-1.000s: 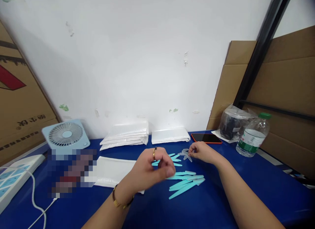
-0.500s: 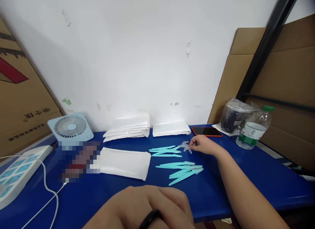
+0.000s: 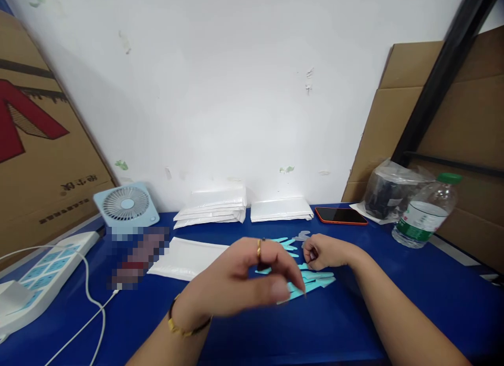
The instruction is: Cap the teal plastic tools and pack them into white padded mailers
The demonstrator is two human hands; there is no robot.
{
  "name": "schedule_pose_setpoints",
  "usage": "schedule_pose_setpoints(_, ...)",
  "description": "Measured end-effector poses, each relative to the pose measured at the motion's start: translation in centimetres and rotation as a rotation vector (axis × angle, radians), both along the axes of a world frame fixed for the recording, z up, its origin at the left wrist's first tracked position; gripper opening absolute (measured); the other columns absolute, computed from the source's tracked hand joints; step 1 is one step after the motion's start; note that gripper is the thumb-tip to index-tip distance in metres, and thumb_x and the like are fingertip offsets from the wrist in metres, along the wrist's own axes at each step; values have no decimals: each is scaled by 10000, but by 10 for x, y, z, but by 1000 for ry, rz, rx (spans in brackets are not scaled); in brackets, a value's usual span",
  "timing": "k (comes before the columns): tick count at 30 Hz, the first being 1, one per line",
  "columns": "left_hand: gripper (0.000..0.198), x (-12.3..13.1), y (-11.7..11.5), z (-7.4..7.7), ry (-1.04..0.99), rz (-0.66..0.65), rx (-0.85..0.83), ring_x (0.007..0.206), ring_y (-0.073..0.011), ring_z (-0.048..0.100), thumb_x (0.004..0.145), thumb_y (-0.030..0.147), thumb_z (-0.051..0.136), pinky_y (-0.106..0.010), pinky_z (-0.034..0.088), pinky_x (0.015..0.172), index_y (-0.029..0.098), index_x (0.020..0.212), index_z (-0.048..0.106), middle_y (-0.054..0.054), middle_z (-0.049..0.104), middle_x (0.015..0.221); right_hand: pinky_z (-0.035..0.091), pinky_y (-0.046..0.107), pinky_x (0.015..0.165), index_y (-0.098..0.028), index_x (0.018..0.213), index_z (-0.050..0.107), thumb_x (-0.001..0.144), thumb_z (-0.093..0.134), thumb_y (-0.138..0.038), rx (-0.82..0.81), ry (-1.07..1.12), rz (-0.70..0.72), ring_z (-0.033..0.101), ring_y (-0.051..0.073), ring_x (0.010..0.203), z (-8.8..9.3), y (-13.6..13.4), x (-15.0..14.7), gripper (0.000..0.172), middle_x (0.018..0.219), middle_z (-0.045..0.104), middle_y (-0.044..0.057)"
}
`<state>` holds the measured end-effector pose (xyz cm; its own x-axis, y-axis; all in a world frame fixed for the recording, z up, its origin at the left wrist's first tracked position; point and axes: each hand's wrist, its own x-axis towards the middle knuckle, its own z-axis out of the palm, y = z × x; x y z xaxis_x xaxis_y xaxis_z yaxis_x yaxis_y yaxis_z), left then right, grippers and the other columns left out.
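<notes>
My left hand (image 3: 248,282) hovers over the middle of the table, thumb and curved forefinger apart, with nothing visible between them. Its fingertips overlap the view of several turquoise eyebrow razors (image 3: 321,279), so I cannot tell if they touch. More turquoise razors (image 3: 289,245) lie behind the hand, partly covered by it. My right hand (image 3: 326,251) is closed beside the razors, fingers curled inward; whatever they hold is hidden. Just behind its fingers lie small translucent plastic caps (image 3: 302,236). A white padded mailer (image 3: 183,255) rests left, its right end hidden by my left hand.
Along the wall are stacked white mailers (image 3: 212,203), a smaller white stack (image 3: 281,208) and an orange-edged phone (image 3: 340,215). A water bottle (image 3: 423,216) stands right beside a bagged dark object (image 3: 381,192). On the left are a fan (image 3: 128,206), a power strip (image 3: 51,274) and a white cable (image 3: 86,282).
My left hand has come forward from the near edge toward the razors and its fingers have opened. My right hand has drawn slightly back from the caps and curled more. The view has shifted slightly.
</notes>
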<state>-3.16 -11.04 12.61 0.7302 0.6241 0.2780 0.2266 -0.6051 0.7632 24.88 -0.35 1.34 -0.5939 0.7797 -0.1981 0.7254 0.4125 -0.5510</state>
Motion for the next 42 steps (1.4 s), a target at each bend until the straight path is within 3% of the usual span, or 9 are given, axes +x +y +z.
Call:
schedule_pose_setpoints(4, 308, 26, 61, -55, 319, 323, 205, 846, -165, 566, 808, 434, 512, -253, 434, 732, 220, 998, 626, -30, 622, 969, 339, 188, 485, -157, 680, 629, 594, 575, -167, 66, 43, -3, 468, 95, 536, 6, -4, -7, 102, 609, 556, -22)
schedule_pose_setpoints(7, 268, 35, 88, -95, 507, 330, 312, 875, -191, 575, 808, 389, 520, -269, 426, 758, 219, 973, 645, -35, 637, 952, 337, 187, 480, -152, 749, 621, 675, 566, -238, 99, 136, -57, 454, 92, 517, 12, -6, -11, 126, 584, 532, -21)
schedule_pose_setpoints(10, 211, 33, 102, -112, 579, 344, 370, 818, -178, 581, 838, 316, 479, -259, 419, 729, 222, 843, 668, -20, 650, 854, 350, 194, 481, -150, 805, 618, 729, 551, -290, 85, 184, -74, 467, 98, 508, 12, -3, -8, 173, 589, 540, -10)
schedule_pose_setpoints(17, 182, 17, 114, -112, 520, 461, 362, 851, -170, 560, 818, 316, 517, -252, 402, 730, 234, 893, 662, -17, 639, 896, 382, 219, 512, -148, 809, 640, 695, 622, -367, 55, 134, -238, 514, 124, 557, 8, 7, 16, 247, 694, 614, 30)
schedule_pose_setpoints(19, 202, 18, 108, -110, 479, 438, 334, 846, -165, 556, 775, 361, 573, -245, 398, 717, 238, 917, 648, -14, 622, 922, 379, 217, 530, -157, 802, 661, 676, 648, -409, 84, 124, -157, 513, 125, 591, 12, 3, 15, 281, 712, 618, 24)
schedule_pose_setpoints(22, 248, 23, 95, -110, 452, 285, 281, 796, -149, 555, 718, 447, 618, -231, 387, 676, 233, 841, 649, -3, 616, 883, 366, 205, 520, -164, 772, 682, 626, 693, -435, 15, 77, 35, 505, 115, 592, 15, -4, 7, 308, 701, 607, 9)
schedule_pose_setpoints(25, 245, 29, 86, -112, 502, 187, 205, 717, -132, 551, 698, 449, 632, -216, 348, 577, 226, 800, 648, 10, 625, 792, 346, 197, 489, -155, 741, 683, 564, 740, -415, -68, -15, 90, 493, 106, 564, 12, -7, 0, 320, 665, 586, -3)
schedule_pose_setpoints(32, 211, 29, 96, -110, 460, 275, 69, 640, -110, 547, 736, 417, 591, -211, 322, 540, 214, 749, 647, 25, 641, 735, 311, 194, 470, -145, 741, 657, 650, 679, -454, -26, 31, 7, 445, 92, 519, 13, -3, 3, 323, 571, 543, -18)
schedule_pose_setpoints(42, 187, 28, 102, -100, 446, 376, 120, 661, -121, 560, 728, 406, 595, -220, 317, 556, 227, 723, 649, 29, 646, 730, 354, 196, 463, -143, 734, 635, 679, 652, -427, 47, 162, -72, 485, 102, 487, 14, -1, 0, 290, 539, 559, -11)
